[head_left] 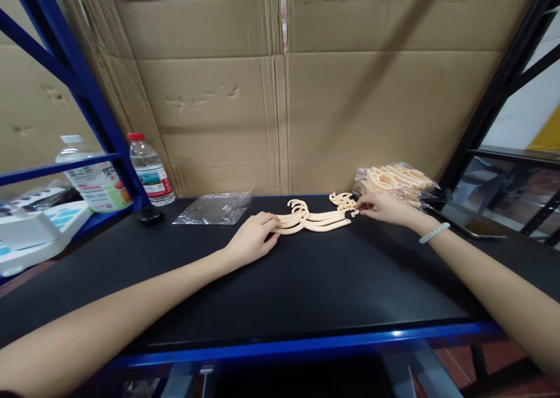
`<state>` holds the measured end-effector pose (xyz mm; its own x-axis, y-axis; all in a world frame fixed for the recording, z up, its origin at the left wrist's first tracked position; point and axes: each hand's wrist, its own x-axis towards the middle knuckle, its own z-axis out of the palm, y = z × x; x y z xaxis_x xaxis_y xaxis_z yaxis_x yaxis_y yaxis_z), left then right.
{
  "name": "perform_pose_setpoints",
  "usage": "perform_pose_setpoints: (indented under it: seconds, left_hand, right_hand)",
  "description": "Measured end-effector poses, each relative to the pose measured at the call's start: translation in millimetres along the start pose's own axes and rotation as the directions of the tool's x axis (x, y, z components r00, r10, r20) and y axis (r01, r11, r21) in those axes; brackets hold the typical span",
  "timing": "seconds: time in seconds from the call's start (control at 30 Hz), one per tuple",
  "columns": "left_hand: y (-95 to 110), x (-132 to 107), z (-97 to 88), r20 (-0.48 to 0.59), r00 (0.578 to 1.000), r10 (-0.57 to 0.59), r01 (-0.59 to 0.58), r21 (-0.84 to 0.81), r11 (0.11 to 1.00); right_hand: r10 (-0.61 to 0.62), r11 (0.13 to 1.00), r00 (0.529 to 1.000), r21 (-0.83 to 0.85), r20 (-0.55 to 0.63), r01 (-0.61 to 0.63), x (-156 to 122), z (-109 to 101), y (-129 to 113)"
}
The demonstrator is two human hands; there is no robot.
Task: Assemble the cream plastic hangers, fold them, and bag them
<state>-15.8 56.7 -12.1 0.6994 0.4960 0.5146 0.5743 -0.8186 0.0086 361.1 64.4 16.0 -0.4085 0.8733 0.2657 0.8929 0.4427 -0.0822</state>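
Note:
Several curved, cream-coloured plastic-looking strips (326, 220) lie side by side on the black tabletop, with curled hook-like ends (298, 206) among them. My left hand (252, 238) is at their left end, its fingertips and thumb closed around the end of the nearest strip. To the right is a small heap of cream pieces (341, 201). There my right hand (385, 209) pinches a small cream piece (354, 213) at the heap's near edge; the fingers partly hide it. A pale bead bracelet (434, 233) circles my right wrist.
Clear bags of cream parts (396, 182) are stacked behind my right hand. A flat clear plastic bag (213, 208) lies left, near a black mouse-like object (149, 214) and a red-capped water bottle (151, 173). Cardboard (219, 106) walls the back; a dark flat device (470, 222) lies right.

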Motion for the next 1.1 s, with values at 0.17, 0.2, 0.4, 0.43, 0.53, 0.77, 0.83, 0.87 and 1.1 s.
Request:
perform_pose_setpoints:
  seconds: [0.17, 0.2, 0.4, 0.43, 0.53, 0.77, 0.83, 0.87, 1.1]
  left_hand:
    - [-2, 0, 1.5, 0.000, 1.000, -0.002, 0.002, 0.005, 1.000]
    - [-2, 0, 1.5, -0.001, 1.000, -0.001, 0.001, 0.003, 1.000]
    - [-1, 1, 0.9, -0.002, 1.000, -0.002, 0.002, -0.013, 1.000]
    - [-1, 1, 0.9, -0.002, 1.000, -0.002, 0.002, -0.014, 1.000]
    - [0, 1, 0.8, -0.009, 1.000, -0.002, 0.001, -0.019, 1.000]
    - [-3, 1, 2.6, -0.010, 1.000, 0.002, -0.002, -0.033, 0.999]
    - [-4, 0, 3.1, -0.003, 1.000, 0.000, 0.000, -0.042, 0.999]
    - [-4, 0, 3.2, 0.000, 1.000, 0.001, -0.001, -0.050, 0.999]
    - [1, 2, 0.0, -0.002, 1.000, 0.005, -0.006, -0.118, 0.993]
  right_hand:
    - [0.004, 0.999, 0.999, 0.035, 0.049, -0.006, 0, 6, -4]
    - [-0.002, 0.999, 0.998, 0.038, 0.055, 0.000, 0, 8, -4]
    - [-0.021, 0.999, 0.998, 0.051, 0.066, 0.018, 2, 12, -3]
    - [-0.023, 0.998, 0.998, 0.054, 0.063, 0.019, 2, 13, -2]
    - [-0.027, 0.998, 0.999, 0.066, 0.046, 0.024, 3, 17, 2]
    - [-0.063, 0.990, 0.997, 0.131, 0.034, 0.059, 7, 27, 12]
    - [-0.068, 0.987, 0.997, 0.144, 0.025, 0.063, 7, 28, 13]
    - [-0.070, 0.987, 0.997, 0.149, 0.019, 0.067, 7, 28, 13]
    - [-0.113, 0.980, 0.992, 0.158, -0.048, 0.119, 6, 27, 10]
